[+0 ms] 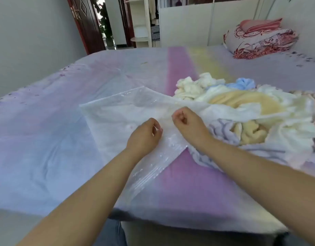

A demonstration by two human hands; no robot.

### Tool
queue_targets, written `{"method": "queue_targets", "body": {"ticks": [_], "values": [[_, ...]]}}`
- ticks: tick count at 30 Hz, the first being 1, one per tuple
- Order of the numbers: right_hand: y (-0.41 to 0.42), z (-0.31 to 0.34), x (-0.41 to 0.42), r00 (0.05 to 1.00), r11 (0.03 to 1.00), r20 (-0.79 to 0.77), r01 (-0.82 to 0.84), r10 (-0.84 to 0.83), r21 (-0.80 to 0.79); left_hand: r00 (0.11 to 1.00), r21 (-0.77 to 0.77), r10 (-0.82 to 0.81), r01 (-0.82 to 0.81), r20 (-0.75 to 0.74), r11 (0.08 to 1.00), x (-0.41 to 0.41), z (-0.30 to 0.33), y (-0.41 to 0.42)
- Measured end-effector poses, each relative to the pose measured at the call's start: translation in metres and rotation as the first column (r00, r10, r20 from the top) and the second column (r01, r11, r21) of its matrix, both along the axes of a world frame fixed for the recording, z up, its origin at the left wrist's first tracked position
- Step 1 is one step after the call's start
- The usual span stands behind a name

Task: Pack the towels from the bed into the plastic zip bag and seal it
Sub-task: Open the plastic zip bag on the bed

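Both hands pinch the clear plastic zip bag (117, 118) lying flat on the pastel-striped bed (46, 121): left hand (144, 134) and right hand (187, 124) close together at its edge. Rumpled cream, yellow and blue towels (242, 110) lie heaped just right of the right hand.

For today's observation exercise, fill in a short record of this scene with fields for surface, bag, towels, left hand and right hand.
surface: bed with pastel sheet
bag: clear plastic zip bag, lying flat, no towels visibly inside
towels: loose pile of towels to the right of the bag, partly under its edge
left hand: left hand pinching the bag
right hand: right hand pinching the bag
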State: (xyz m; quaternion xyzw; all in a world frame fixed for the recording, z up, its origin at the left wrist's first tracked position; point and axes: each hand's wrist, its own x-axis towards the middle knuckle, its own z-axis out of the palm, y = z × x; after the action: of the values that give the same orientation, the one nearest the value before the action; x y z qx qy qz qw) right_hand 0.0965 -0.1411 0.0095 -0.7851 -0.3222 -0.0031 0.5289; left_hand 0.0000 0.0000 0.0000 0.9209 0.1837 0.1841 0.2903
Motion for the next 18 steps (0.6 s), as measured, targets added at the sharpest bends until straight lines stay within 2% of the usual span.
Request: {"method": "queue_targets", "body": {"ticks": [1, 3, 5, 8, 12, 18], "values": [[-0.01, -0.011, -0.018, 0.999, 1.0, -0.042, -0.002, 0.003, 0.017, 0.999, 0.066, -0.027, 0.03, -0.038, 0.997, -0.013, -0.003, -0.008], [-0.023, -0.036, -0.048, 0.989, 0.996, -0.128, 0.074, -0.08, -0.052, 0.989, 0.233, -0.045, 0.078, -0.142, 0.969, -0.031, -0.016, -0.021], [-0.031, -0.061, -0.071, 0.962, 0.981, -0.227, 0.115, -0.149, -0.159, 0.967, 0.258, -0.05, 0.116, -0.249, 0.959, -0.044, -0.03, -0.035], [-0.025, -0.074, -0.071, 0.907, 0.969, -0.353, 0.179, -0.229, -0.17, 0.949, 0.22, -0.058, 0.131, -0.31, 0.967, -0.052, -0.043, -0.044], [-0.022, -0.085, -0.06, 0.828, 0.97, -0.509, 0.233, -0.236, -0.072, 0.938, 0.279, -0.035, 0.138, -0.345, 0.95, -0.055, -0.049, -0.06], [-0.037, -0.09, -0.072, 0.764, 0.96, -0.639, 0.236, -0.089, 0.149, 0.937, 0.298, 0.13, -0.03, -0.323, 0.954, -0.053, -0.048, -0.077]]}}
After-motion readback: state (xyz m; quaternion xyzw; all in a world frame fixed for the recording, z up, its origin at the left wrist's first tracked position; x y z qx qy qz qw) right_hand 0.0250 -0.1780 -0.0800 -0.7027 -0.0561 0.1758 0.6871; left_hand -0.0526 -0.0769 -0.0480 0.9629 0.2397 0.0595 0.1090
